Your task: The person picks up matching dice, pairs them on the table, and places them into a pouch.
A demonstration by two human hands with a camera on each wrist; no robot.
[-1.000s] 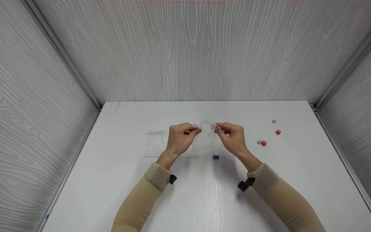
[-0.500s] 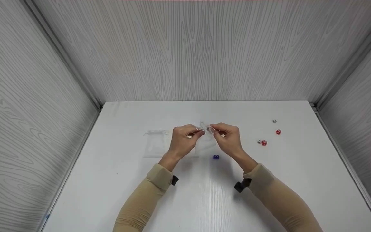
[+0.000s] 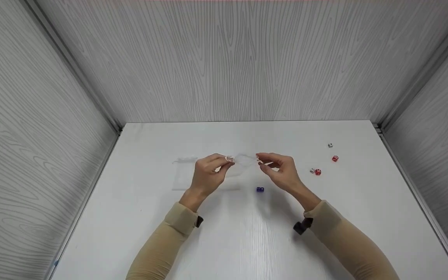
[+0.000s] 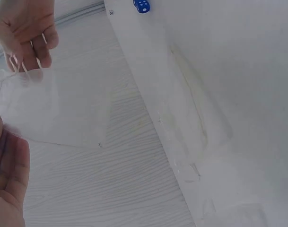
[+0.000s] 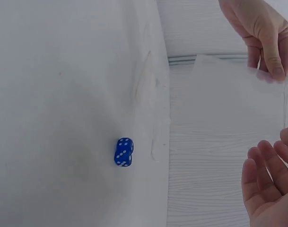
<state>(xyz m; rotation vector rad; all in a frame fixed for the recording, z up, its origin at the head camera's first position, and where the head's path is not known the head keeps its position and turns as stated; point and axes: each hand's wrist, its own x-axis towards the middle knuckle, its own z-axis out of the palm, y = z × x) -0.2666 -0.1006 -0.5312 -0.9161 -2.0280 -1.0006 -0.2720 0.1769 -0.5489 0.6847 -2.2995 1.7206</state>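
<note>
A sheer white drawstring bag (image 4: 68,111) hangs stretched between both hands above the table, its drawstring running along the mouth. My left hand (image 3: 207,173) pinches one corner of the mouth between thumb and fingers. At the opposite corner my right hand (image 3: 286,173) holds the edge with thumb and fingertips, the other fingers loosely spread in the right wrist view. The bag looks flat, and I see nothing inside it. Two blue dice (image 5: 124,152) lie side by side on the table below the hands.
More sheer bag material (image 3: 183,173) lies flat at the left, partly behind the left hand. On the right are two red dice (image 3: 335,158) and two small white dice (image 3: 330,145). Grey wood-grain panels (image 3: 224,62) enclose the back and sides.
The hands came close together half a second ago and have now moved apart, drawing the bag's mouth wide between them. The dice have stayed where they were.
</note>
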